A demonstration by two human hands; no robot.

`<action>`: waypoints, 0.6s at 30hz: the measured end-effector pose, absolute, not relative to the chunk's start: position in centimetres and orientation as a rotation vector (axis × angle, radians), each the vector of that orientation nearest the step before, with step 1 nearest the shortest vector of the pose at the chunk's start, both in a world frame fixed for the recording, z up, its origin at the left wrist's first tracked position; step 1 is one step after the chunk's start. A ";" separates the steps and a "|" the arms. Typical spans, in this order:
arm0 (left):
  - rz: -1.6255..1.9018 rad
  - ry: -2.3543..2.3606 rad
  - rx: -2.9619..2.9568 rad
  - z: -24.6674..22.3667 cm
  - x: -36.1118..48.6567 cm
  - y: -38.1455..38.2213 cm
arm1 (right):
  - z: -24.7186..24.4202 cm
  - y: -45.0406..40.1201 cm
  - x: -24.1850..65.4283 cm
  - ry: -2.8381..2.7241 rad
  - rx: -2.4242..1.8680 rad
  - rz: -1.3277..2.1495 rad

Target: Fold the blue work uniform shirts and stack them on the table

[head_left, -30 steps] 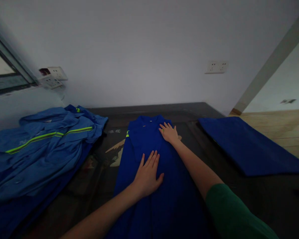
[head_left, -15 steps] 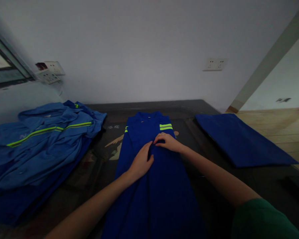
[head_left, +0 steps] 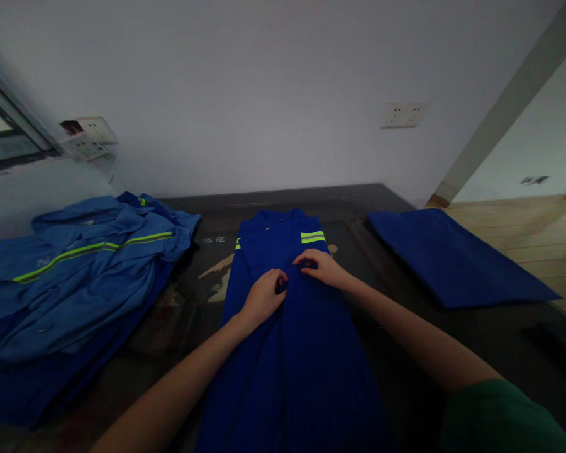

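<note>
A dark blue work jacket (head_left: 321, 340) lies flat in front of me, collar away from me, with yellow-green reflective bands at chest height. Its front opening runs down the middle. My left hand (head_left: 264, 294) is curled at the front edge, thumb and fingers closed on the cloth there. Just right of the opening, my right hand (head_left: 321, 267) rests with bent fingers pinching the jacket front below the reflective band. A small gap separates the two hands. What sits exactly under the fingertips is too dark to make out.
A lighter blue jacket (head_left: 89, 270) with a reflective stripe lies crumpled on darker blue clothing at left. On the right is a folded blue garment (head_left: 457, 258). The dark table (head_left: 349, 200) meets a white wall with power sockets (head_left: 403, 115).
My hands have moved slightly apart: the left has curled its fingers and drawn back a little, while the right has shifted a bit to the right. The jacket stays in place.
</note>
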State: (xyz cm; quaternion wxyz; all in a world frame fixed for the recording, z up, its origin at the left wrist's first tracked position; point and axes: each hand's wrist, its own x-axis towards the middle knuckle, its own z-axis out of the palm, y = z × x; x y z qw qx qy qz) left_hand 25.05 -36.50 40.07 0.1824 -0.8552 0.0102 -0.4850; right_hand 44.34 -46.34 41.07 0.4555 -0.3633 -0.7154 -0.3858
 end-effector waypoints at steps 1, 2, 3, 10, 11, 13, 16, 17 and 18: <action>-1.387 0.024 -2.405 40.0 25.2 -36.4 | 41.1 -46.2 44.2 -1.753 -0.896 -0.931; -1.405 0.021 -2.400 40.0 25.2 -36.3 | 41.1 -46.1 44.0 -1.745 -0.893 -0.912; -1.422 0.018 -2.401 40.1 25.2 -36.2 | 41.2 -46.0 43.8 -1.740 -0.888 -0.896; -1.503 0.014 -2.490 40.4 25.2 -35.6 | 41.1 -45.8 43.0 -1.718 -0.893 -0.901; -1.513 0.027 -2.485 40.5 25.2 -35.5 | 41.0 -45.7 42.9 -1.719 -0.898 -0.906; -1.520 0.056 -2.457 40.5 25.2 -35.4 | 40.9 -45.5 42.9 -1.729 -0.910 -0.913; -1.512 0.070 -2.433 40.4 25.2 -35.6 | 40.7 -45.4 42.7 -1.746 -0.927 -0.925; -1.507 0.063 -2.438 40.4 25.2 -35.6 | 40.6 -45.4 42.6 -1.748 -0.931 -0.932; -1.506 0.053 -2.445 40.4 25.2 -35.6 | 40.5 -45.4 42.4 -1.748 -0.934 -0.941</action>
